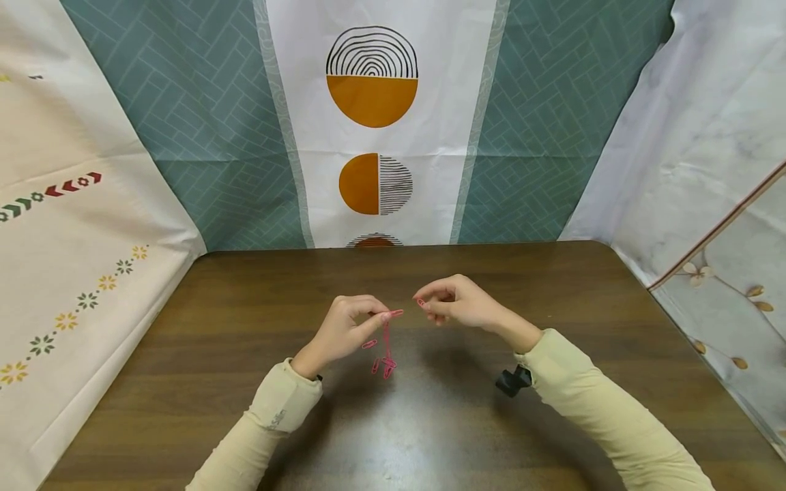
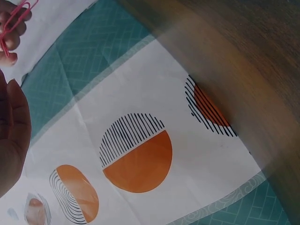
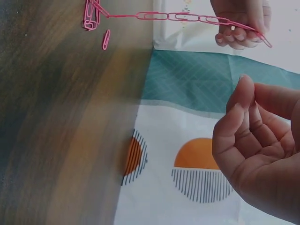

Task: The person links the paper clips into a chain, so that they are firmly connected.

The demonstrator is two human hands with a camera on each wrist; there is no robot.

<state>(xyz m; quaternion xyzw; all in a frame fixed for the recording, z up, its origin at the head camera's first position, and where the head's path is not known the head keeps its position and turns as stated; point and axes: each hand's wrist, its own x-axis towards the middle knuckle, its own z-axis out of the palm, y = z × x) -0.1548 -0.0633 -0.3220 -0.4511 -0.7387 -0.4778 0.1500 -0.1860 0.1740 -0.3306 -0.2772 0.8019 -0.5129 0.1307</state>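
Paperclips, all pink, made up a chain (image 1: 387, 341) that hung from the left hand (image 1: 350, 327), its lower links heaped on the bench (image 1: 245, 395) below. That hand pinched the chain's top clip (image 1: 397, 312) between thumb and finger, leaving its far end sticking out to the right. The right hand (image 1: 460, 300) pinched a single clip (image 1: 420, 302) by its fingertips, to the right of the chain and apart from it. Two loose clips (image 1: 369, 344) (image 1: 375, 366) lay left of the heap.

Joining the single clip to the chain seemed the step in hand. Doing it well called for a firm left pinch set back from the projecting loop, and for the new clip's wire end to meet that loop squarely. Prying too hard risked bending the thin wire; a slack pinch risked dropping the chain. Which end the right fingers gripped could not be told.
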